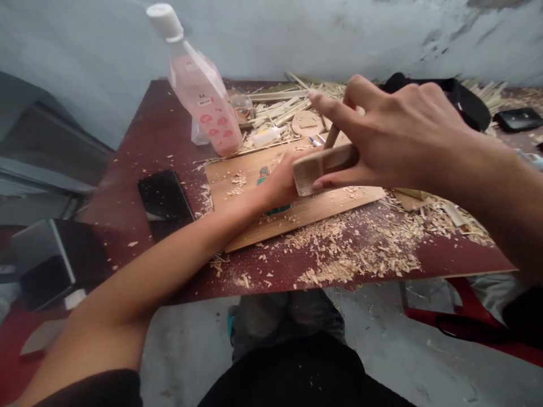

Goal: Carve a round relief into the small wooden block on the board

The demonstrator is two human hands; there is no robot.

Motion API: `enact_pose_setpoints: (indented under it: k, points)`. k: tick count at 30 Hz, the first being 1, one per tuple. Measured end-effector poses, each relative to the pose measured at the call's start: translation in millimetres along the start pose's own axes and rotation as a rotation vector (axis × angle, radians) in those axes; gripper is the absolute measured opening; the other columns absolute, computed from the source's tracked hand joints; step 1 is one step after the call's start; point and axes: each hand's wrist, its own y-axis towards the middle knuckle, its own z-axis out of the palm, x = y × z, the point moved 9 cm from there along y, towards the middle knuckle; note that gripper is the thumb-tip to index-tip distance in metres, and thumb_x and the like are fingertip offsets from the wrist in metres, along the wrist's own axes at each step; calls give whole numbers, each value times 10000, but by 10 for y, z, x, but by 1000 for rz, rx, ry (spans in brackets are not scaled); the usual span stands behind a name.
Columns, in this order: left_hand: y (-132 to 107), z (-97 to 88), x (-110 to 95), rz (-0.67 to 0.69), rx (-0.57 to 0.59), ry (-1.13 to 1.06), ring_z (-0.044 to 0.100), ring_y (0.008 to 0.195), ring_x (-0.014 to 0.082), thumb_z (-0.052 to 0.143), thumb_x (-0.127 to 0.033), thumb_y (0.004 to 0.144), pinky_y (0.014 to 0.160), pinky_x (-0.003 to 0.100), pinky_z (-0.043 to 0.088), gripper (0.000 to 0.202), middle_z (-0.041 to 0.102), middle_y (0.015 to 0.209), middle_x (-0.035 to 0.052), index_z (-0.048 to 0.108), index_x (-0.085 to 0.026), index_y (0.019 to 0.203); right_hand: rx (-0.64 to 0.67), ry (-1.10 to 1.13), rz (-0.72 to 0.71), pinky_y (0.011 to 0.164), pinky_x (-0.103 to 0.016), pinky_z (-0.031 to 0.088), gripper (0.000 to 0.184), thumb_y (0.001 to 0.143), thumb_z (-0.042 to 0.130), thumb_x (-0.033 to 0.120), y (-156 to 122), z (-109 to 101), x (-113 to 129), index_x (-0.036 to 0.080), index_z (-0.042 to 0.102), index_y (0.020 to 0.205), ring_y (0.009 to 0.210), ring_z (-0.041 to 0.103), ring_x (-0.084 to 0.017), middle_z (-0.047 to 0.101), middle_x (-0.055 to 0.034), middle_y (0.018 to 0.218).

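Phone (163, 195) lay left of the wooden board (314, 208), whose loose shavings (238, 183) suggested cutting well advanced and sweeping not yet done. Beside green marks (263, 173), the left hand (280, 180) lay over the board's middle, its grip impossible to tell behind a wooden block (302, 177). The right hand (394, 133) held this block above the board, index finger extended.

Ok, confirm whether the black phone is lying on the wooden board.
No, the black phone lies on the red tabletop, to the left of the wooden board.
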Motion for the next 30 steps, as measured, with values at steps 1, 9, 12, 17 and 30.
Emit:
enact_pose_setpoints:
  k: [1,9,12,17,30]
  points:
    - [1,16,-4,14,7,-61,733,896,150,705,-230,1040,808,279,595,133,828,1041,32,765,-180,1148,-18,2,18,804,-385,684,1237,937,372,1125,-17,18,10,283,482,1837,998,784,-277,720,-134,1386]
    - [-1,16,20,60,-48,-149,546,692,103,664,-120,999,692,264,477,184,675,780,-21,630,-190,832,-557,-203,-270,542,-232,386,562,1180,628,582,-449,-85,235,266,706,1638,606,564,-87,748,-2,918]
    - [12,17,-113,141,-50,-102,550,699,109,599,-196,1121,687,275,445,209,614,771,-22,631,-189,915,-694,-32,-40,652,-323,463,545,1202,558,493,-402,-381,-44,283,662,1693,669,630,-111,774,6,958]
    - [25,9,-268,159,-31,-18,497,682,95,555,-247,1186,668,278,398,276,536,760,-37,605,-178,924,-270,57,152,916,-504,567,773,1207,280,695,-20,-440,-98,245,823,1522,927,718,-258,776,-119,1068]
    - [17,42,-202,149,-28,-16,580,733,108,522,-296,1206,728,280,489,301,586,788,-22,660,-171,970,-45,210,-109,1067,-429,647,817,1136,429,830,-58,-104,-49,428,435,1847,1151,792,-229,594,-88,1658]
